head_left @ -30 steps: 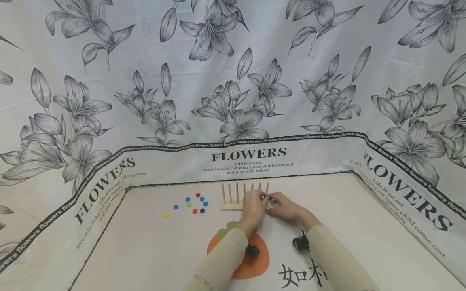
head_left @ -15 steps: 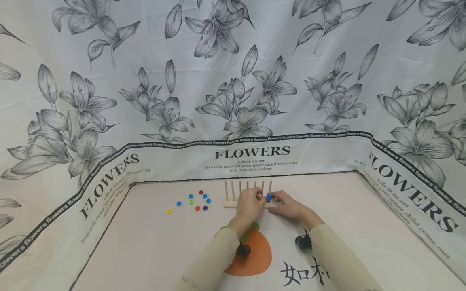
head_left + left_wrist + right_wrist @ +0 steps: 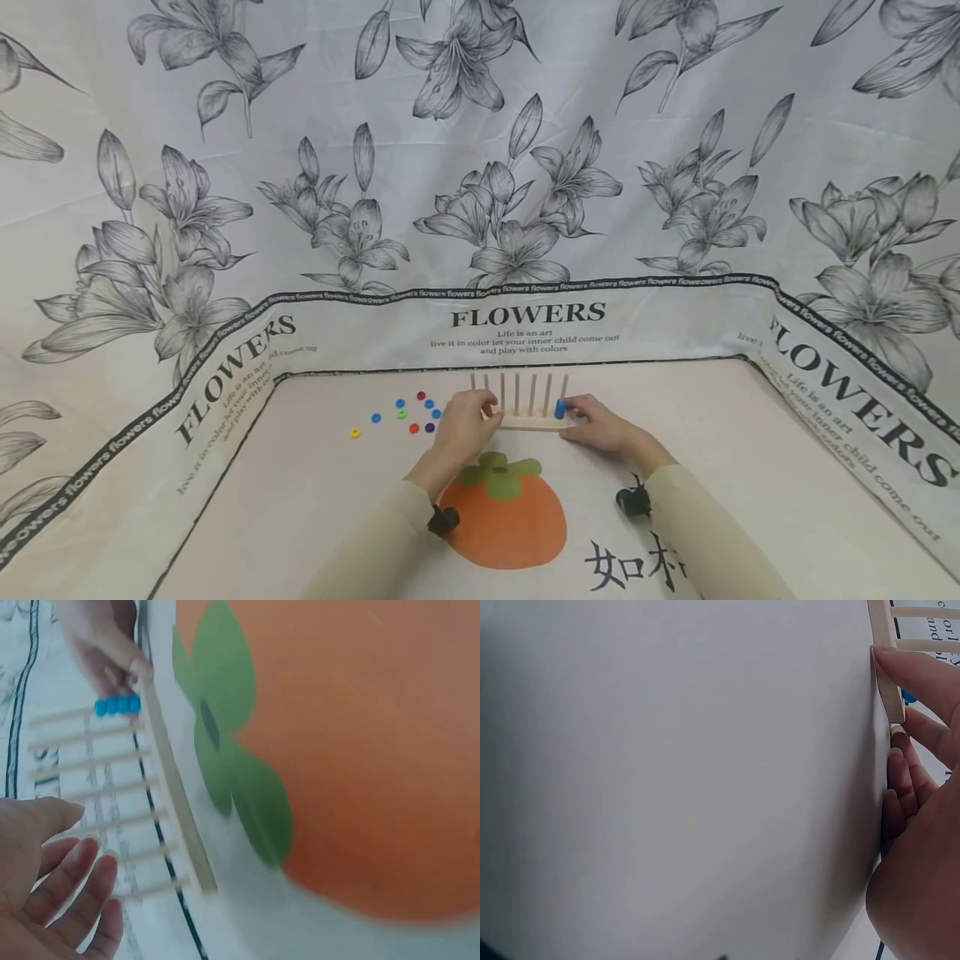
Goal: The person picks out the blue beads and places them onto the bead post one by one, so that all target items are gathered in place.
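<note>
While the head view runs the blue beads point(image 3: 560, 409) together on the peg point(image 3: 565, 387) at the three o'clock end of the wooden rack point(image 3: 531, 423), the left wrist view separates four. It also shows the left hand point(image 3: 45, 892), fingers parted; the right wrist view, the right hand point(image 3: 926, 825) pinching the rack's end. Only the head view catches loose beads point(image 3: 402, 414) toward nine o'clock.

I count one wooden rack point(image 3: 532, 423) with seven pegs point(image 3: 517, 392). In my left wrist view I make out four threaded beads point(image 3: 118, 705), blue, on the right-end peg. Lying left of the rack I tally nine loose beads point(image 3: 400, 403): four blue, one red bead point(image 3: 422, 396), one green bead point(image 3: 402, 414), one orange bead point(image 3: 414, 428), one purple bead point(image 3: 430, 427), one yellow bead point(image 3: 356, 433). I see one left hand point(image 3: 465, 421), one right hand point(image 3: 600, 427).
</note>
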The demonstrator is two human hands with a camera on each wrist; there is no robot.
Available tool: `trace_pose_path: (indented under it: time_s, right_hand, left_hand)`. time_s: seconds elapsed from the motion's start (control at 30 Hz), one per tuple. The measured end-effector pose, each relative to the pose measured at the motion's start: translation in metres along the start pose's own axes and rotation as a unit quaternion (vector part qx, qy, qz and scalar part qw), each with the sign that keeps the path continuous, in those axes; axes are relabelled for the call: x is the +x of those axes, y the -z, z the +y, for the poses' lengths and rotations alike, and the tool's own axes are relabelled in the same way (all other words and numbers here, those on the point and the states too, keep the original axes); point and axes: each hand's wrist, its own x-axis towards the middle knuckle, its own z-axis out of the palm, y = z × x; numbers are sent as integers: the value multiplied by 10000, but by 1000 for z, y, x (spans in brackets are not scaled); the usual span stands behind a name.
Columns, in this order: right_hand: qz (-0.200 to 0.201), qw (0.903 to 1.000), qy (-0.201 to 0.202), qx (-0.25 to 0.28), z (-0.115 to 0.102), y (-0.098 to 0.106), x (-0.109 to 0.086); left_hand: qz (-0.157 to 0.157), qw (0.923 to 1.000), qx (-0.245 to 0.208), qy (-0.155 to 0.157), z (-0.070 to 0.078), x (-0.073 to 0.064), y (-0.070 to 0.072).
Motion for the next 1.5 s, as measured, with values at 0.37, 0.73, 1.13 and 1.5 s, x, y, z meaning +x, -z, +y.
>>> trace_pose_path:
  time_s: [0.37, 0.73, 1.13, 1.5]
  right_hand:
    - [70, 9999, -111, 75, -1, 4, -3]
    - [53, 10000, 51, 8, 3, 6, 0]
    - [-10, 9996, -237, 126, -1, 3, 1]
    - [-39, 9999, -72, 90, -1, 0, 2]
  left_hand:
    - [98, 9991, 385, 141, -41, -26, 44]
    - [573, 9953, 357, 696, -93, -41, 84]
    - [341, 9797, -412, 1933, -150, -48, 91]
    - [18, 9694, -372, 2425, -166, -50, 88]
